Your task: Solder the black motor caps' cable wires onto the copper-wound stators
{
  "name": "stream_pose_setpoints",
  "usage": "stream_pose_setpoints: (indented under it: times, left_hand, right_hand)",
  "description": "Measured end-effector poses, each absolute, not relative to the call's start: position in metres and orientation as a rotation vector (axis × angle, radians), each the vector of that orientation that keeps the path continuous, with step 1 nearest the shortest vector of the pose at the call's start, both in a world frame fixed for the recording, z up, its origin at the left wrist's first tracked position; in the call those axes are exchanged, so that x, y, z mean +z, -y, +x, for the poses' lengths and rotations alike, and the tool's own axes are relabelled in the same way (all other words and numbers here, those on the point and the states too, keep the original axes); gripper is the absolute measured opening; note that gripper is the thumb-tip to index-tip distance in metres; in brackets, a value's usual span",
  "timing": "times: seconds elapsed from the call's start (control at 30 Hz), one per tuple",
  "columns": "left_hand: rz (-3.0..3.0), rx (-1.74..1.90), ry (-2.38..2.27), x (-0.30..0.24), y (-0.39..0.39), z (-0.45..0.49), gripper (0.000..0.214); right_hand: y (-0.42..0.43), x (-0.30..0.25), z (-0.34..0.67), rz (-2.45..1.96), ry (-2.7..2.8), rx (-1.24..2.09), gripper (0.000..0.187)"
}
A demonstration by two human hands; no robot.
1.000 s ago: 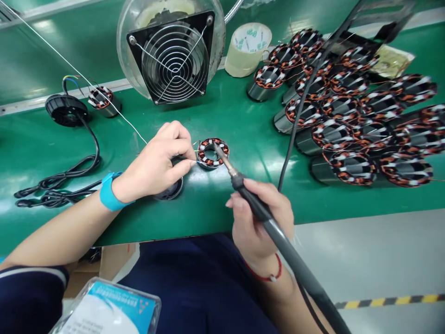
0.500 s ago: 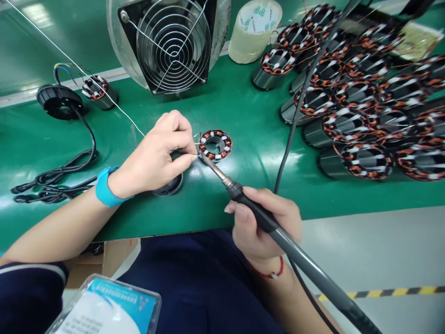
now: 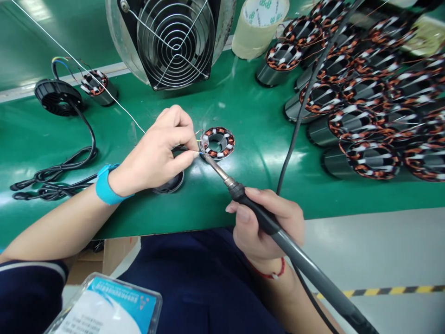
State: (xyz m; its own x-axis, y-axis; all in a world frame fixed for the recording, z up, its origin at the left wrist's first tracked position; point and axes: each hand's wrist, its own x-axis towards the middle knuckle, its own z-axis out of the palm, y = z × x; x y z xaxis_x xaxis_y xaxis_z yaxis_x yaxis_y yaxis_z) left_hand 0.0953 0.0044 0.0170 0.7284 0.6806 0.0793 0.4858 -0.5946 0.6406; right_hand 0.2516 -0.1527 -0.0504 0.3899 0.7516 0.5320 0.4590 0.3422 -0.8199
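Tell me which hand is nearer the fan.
Left. The left hand is in front of the fan; the right hand is farther off, down to the right.

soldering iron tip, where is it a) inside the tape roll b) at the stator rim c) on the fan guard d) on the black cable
b: the tip of the soldering iron is at the rim of the stator, by the wire pinched in the left hand

The left hand [image 3: 156, 155] is pinching a thin wire [image 3: 196, 152] at a copper-wound motor stator [image 3: 218, 133], while the right hand [image 3: 262, 222] is gripping a soldering iron [image 3: 295, 246], its tip resting just beside the wire's end.
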Motion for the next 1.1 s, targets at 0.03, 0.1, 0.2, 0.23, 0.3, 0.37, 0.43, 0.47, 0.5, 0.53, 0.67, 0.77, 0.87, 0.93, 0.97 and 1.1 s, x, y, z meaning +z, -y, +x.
stream_pose_setpoints:
  times: [0.03,0.1,0.2,0.23,0.3,0.37,0.43,0.47,0.5,0.53,0.67,0.77,0.87,0.93,0.97,1.1]
  left_hand:
    - [2.329,0.425,-0.877,0.017,-0.005,0.095,0.012]
    - [2.333,0.428,-0.870,0.017,-0.005,0.095,0.013]
    - [2.332,0.436,-0.859,0.017,-0.005,0.095,0.013]
    - [2.327,0.438,-0.858,0.017,-0.005,0.095,0.013]
    - [2.319,0.450,-0.855,0.015,-0.005,0.095,0.014]
    - [2.328,0.475,-0.838,0.014,-0.006,0.094,0.014]
    - [2.356,0.499,-0.819,0.012,-0.007,0.094,0.015]
    - [2.371,0.507,-0.816,0.012,-0.007,0.094,0.014]
    - [2.384,0.512,-0.819,0.011,-0.007,0.093,0.014]
    - [2.396,0.515,-0.827,0.011,-0.007,0.093,0.013]
    - [2.413,0.521,-0.841,0.011,-0.007,0.092,0.012]
    - [2.410,0.522,-0.837,0.011,-0.007,0.092,0.012]
    - [2.407,0.522,-0.842,0.011,-0.007,0.092,0.012]
    - [2.401,0.529,-0.830,0.011,-0.008,0.092,0.013]
    - [2.396,0.531,-0.822,0.011,-0.007,0.092,0.013]
    - [2.356,0.520,-0.811,0.011,-0.006,0.093,0.014]
  right_hand:
    - [0.153,-0.050,0.252,-1.292,1.254,0.292,0.036]
    - [0.153,-0.049,0.252,-1.278,1.277,0.313,0.036]
    - [0.151,-0.048,0.252,-1.257,1.280,0.324,0.035]
    - [0.150,-0.048,0.252,-1.254,1.273,0.324,0.034]
    - [0.148,-0.047,0.252,-1.251,1.262,0.306,0.032]
    - [0.146,-0.047,0.253,-1.262,1.264,0.269,0.031]
    - [0.145,-0.046,0.254,-1.276,1.280,0.235,0.032]
    - [0.144,-0.046,0.255,-1.284,1.294,0.223,0.034]
    - [0.144,-0.046,0.256,-1.295,1.310,0.219,0.038]
    - [0.144,-0.046,0.256,-1.303,1.327,0.221,0.042]
    - [0.140,-0.045,0.259,-1.324,1.348,0.299,0.051]
    - [0.133,-0.039,0.259,-1.344,1.316,0.355,0.047]
    - [0.124,-0.031,0.260,-1.372,1.340,0.362,0.042]
    - [0.119,-0.028,0.262,-1.383,1.413,0.383,0.042]
    - [0.118,-0.028,0.263,-1.390,1.451,0.400,0.044]
    - [0.116,-0.030,0.263,-1.412,1.510,0.439,0.044]
